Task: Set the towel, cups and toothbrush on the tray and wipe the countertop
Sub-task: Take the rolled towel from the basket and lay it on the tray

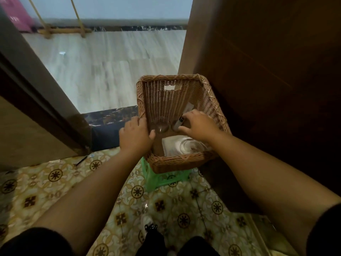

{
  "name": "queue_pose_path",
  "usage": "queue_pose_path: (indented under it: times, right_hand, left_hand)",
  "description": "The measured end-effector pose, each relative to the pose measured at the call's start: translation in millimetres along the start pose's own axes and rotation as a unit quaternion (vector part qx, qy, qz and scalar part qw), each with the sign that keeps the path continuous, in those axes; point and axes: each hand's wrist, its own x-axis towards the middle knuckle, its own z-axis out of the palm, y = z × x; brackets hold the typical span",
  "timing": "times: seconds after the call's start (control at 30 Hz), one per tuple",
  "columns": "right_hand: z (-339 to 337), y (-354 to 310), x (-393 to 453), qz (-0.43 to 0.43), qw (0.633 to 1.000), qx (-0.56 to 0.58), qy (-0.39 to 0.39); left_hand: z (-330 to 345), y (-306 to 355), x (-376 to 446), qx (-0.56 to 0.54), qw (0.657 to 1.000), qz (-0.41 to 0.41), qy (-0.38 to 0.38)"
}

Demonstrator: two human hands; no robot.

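Right hand (198,126) fingers (184,129) touch a glass cup (160,124) inside the basket (171,161).

A home, at a bathroom doorway; patterned floor tiles (55,176) underfoot, a dark marble threshold (110,115) at twelve o'clock, pale wood-look flooring (110,61) beyond; a wooden door (267,71) at two o'clock.
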Motion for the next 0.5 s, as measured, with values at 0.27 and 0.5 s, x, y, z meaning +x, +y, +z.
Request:
queue_pose_path:
  times: [0.27,0.5]
  right_hand:
    - [51,51,89,0.057,0.964,0.041,-0.257]
    - [142,67,168,-0.048,0.918,-0.076,-0.386]
  left_hand:
    - [36,-4,12,-0.268,0.926,-0.228,-0.137]
    - [45,2,11,-0.357,0.901,-0.234,-0.078]
